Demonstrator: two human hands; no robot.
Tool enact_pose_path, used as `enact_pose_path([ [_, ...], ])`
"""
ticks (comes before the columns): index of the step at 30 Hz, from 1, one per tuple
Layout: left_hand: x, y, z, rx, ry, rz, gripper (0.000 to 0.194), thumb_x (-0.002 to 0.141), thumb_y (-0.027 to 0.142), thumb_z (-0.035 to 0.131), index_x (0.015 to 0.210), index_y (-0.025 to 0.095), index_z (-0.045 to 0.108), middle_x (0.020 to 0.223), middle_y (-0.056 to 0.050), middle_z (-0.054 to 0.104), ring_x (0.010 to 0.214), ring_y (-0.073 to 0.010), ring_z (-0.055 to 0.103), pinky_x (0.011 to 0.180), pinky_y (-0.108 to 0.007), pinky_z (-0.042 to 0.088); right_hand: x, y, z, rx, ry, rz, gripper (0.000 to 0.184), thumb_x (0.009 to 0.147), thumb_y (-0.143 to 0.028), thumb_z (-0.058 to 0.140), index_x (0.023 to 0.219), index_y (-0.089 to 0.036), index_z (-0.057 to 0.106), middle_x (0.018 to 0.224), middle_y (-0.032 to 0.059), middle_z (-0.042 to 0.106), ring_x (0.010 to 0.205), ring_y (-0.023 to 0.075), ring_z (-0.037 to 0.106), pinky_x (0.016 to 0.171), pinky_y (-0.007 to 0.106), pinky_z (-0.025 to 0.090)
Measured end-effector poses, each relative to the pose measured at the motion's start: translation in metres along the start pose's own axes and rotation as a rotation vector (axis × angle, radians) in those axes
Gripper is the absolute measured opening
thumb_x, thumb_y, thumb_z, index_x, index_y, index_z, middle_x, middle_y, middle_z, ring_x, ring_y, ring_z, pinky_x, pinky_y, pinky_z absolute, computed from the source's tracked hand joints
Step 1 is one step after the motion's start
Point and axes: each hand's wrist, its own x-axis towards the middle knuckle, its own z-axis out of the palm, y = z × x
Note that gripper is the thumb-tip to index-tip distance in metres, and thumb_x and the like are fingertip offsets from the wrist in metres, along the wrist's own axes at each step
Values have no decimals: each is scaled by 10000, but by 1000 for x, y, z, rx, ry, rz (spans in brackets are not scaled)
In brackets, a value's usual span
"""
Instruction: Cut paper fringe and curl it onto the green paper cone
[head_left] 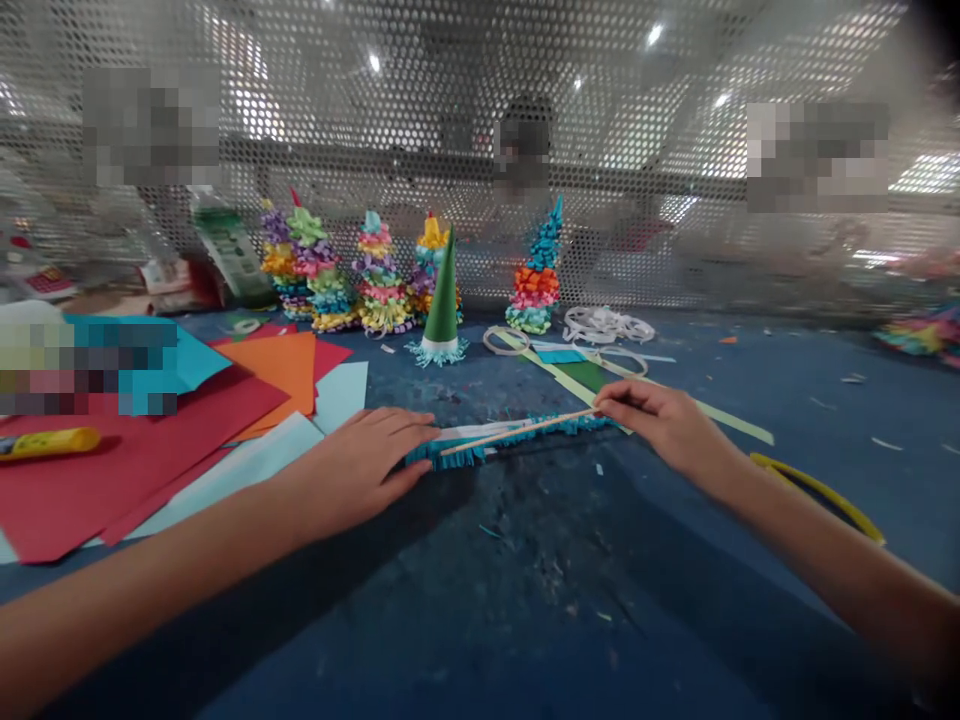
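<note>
A long blue fringed paper strip (461, 459) with a whitish upper band lies on the table before me. My left hand (379, 455) rests on its left end, fingers stretched out and lying flat. My right hand (652, 415) pinches one end of a thin wooden stick (529, 428). The stick slants down leftward over the strip, its far tip near my left fingers. Whether that tip touches the paper I cannot tell. Just behind the strip stands a green paper cone (444, 300) with a light-blue fringe round its base.
Several colourful frilled cones (375, 275) stand along a perforated metal screen (675, 130). Coloured sheets (172, 450) and a yellow pen-like tube (56, 443) lie left. White rings (607, 325), paper strips (731, 420) and yellow-handled scissors (825, 490) are right. People are visible behind the screen.
</note>
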Motion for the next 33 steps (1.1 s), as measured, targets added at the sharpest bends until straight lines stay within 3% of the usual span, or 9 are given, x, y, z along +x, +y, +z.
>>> enact_pose_path([
  [4, 5, 10, -2, 10, 3, 23, 304, 1062, 355, 436, 1235, 200, 632, 1232, -97, 710, 1122, -269, 648, 953, -427, 485, -5, 11, -4, -42, -22, 18, 463, 779, -711, 677, 838, -254, 718, 809, 59, 762, 757, 255, 686, 726, 399, 535],
  [8, 15, 22, 4, 138, 2, 127, 283, 1040, 321, 510, 1250, 179, 635, 1192, -94, 718, 1043, -276, 657, 866, -397, 482, -5, 18, -8, -107, -49, 15, 510, 815, -744, 616, 863, -246, 716, 801, 67, 768, 737, 265, 705, 693, 399, 545],
  [13, 26, 20, 16, 234, 23, 219, 239, 1043, 308, 519, 1148, 157, 673, 1032, -81, 728, 895, -239, 653, 756, -357, 455, -8, 22, -5, -239, -80, -45, 347, 909, -591, 584, 884, -267, 704, 843, 50, 762, 783, 271, 701, 729, 399, 530],
  [16, 30, 16, 20, 207, 41, 237, 242, 1055, 306, 496, 1087, 165, 690, 992, -76, 710, 869, -224, 637, 748, -342, 454, -17, 9, 1, -365, -44, -101, 249, 923, -484, 585, 847, -272, 692, 900, 75, 742, 858, 311, 668, 790, 461, 470],
  [19, 32, 14, 20, 183, -6, 218, 231, 1042, 323, 529, 1060, 174, 705, 1019, -82, 699, 887, -229, 625, 767, -340, 472, -26, -20, 17, -434, -76, -202, 181, 959, -378, 554, 907, -277, 695, 989, 76, 723, 977, 324, 630, 867, 490, 407],
  [22, 34, 14, 19, 161, -47, 195, 232, 1036, 322, 541, 1022, 167, 713, 1007, -83, 683, 882, -228, 618, 766, -336, 485, -24, -53, 44, -499, -284, -449, 218, 1029, -263, 479, 1031, -233, 694, 1051, 98, 715, 1001, 298, 609, 875, 456, 406],
  [24, 34, 14, 20, 147, -32, 194, 248, 1039, 318, 534, 984, 155, 713, 988, -83, 673, 874, -220, 616, 776, -330, 492, -16, -66, 63, -542, -409, -535, 207, 1033, -233, 499, 1116, -189, 684, 1089, 116, 703, 997, 297, 595, 865, 443, 397],
  [28, 35, 13, 22, 158, 13, 229, 233, 1031, 287, 551, 928, 142, 702, 937, -79, 660, 838, -214, 613, 776, -340, 493, 2, -68, 87, -548, -511, -556, 144, 1007, -250, 597, 1089, -178, 690, 1048, 95, 703, 937, 269, 593, 801, 395, 359],
  [33, 35, 10, 30, 147, 65, 255, 207, 1039, 235, 516, 945, 144, 676, 887, -66, 634, 828, -227, 617, 746, -353, 497, 9, -58, 95, -534, -532, -539, 116, 1008, -191, 567, 993, -188, 682, 976, 73, 697, 898, 239, 573, 784, 380, 303],
])
